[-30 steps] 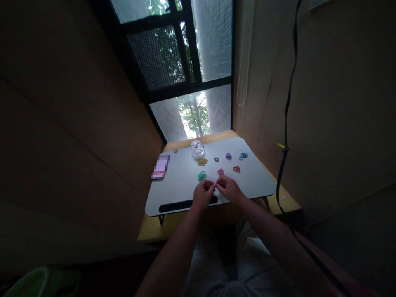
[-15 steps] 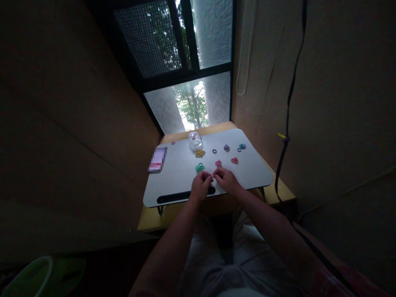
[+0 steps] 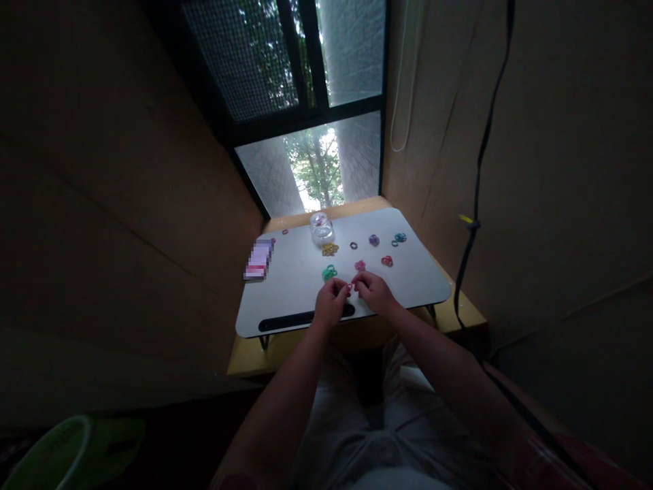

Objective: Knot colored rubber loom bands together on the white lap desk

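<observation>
Near the front of a white lap table (image 3: 290, 286), my left hand (image 3: 331, 299) pinches a small pinkish-red hair tie (image 3: 349, 288) between thumb and fingers. My right hand (image 3: 375, 292) is closed in a pinch at the other side of the same band, its fingertips close to the left ones. The band is tiny and partly hidden by the fingers. Just beyond my left hand lies a green bunch of hair ties (image 3: 329, 273). A pink bunch (image 3: 360, 265) sits beyond my right fingertips, and a red bunch (image 3: 387, 260) is to the right.
Farther back are a clear jar (image 3: 322, 230), a yellow bunch (image 3: 330, 250), a dark ring (image 3: 354, 246), a purple bunch (image 3: 374, 240) and a teal bunch (image 3: 400, 237). A phone (image 3: 259, 259) lies at the left edge. A black strip (image 3: 286, 321) runs along the front.
My fingertips have drawn slightly apart, showing a little more of the pinkish-red hair tie between them. The view has tilted slightly; the bunches lie in the same places on the table.
</observation>
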The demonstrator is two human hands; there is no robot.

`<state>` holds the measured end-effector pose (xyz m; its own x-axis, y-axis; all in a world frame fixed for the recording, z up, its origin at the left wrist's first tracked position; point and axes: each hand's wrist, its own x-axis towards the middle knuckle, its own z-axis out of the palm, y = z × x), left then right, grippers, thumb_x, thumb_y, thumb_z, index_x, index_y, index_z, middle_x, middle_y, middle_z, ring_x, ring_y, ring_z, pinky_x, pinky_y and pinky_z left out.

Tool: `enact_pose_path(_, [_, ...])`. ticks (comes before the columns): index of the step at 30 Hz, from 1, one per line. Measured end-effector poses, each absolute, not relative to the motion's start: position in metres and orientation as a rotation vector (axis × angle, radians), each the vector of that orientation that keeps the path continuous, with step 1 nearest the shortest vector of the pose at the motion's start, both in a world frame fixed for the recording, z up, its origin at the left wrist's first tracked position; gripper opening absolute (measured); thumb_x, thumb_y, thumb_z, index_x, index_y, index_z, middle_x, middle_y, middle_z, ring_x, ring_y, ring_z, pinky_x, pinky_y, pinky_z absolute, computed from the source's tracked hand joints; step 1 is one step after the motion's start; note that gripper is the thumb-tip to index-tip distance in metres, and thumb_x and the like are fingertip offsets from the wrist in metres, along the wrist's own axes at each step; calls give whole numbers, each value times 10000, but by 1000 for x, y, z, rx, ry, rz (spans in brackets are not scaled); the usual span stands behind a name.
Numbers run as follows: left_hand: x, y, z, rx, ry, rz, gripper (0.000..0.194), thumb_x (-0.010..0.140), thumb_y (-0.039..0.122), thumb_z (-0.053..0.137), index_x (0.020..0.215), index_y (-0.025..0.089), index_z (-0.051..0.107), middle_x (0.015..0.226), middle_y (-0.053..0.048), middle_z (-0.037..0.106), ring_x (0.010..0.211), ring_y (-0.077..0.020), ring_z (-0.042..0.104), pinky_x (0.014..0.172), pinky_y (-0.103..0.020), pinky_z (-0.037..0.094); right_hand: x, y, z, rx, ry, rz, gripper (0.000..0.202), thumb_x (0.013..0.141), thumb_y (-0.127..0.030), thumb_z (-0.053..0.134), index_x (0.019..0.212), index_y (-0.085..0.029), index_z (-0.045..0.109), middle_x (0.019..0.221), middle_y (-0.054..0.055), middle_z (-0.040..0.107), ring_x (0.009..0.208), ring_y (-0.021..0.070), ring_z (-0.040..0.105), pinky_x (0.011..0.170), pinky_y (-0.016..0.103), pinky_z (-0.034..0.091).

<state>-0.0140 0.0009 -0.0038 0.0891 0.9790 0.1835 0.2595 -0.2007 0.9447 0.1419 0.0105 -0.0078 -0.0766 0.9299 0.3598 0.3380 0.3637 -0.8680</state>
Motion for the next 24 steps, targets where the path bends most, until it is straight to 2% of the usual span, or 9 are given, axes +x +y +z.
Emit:
enact_pose_path(13, [-10,-2,1,1594,1305,1185,273,781,432,655,834,171,593,738,-24,670,641,-142,641,582,-236,468,141,8,-4,-1143,-1661,743,115,797,-244,542,749,-181,625,672,-1,631,613,132,550,594,240,418])
enact_pose_path(21, [-14,-1,-2,1763,1341,1139,195,777,315,656,924,188,670,818,-31,704,693,-137,631,658,-251,485,141,8,-5,-1131,-1628,754,89,792,-243,537,747,-186,590,668,-15,590,615,129,529,590,240,406])
enact_pose_path(24, [-14,-1,-2,1760,1351,1114,189,792,323,638,916,189,683,788,-22,700,673,-132,618,641,-243,473,141,9,-6,-1121,-1623,765,90,792,-247,539,740,-186,582,666,-16,587,615,131,533,588,243,407])
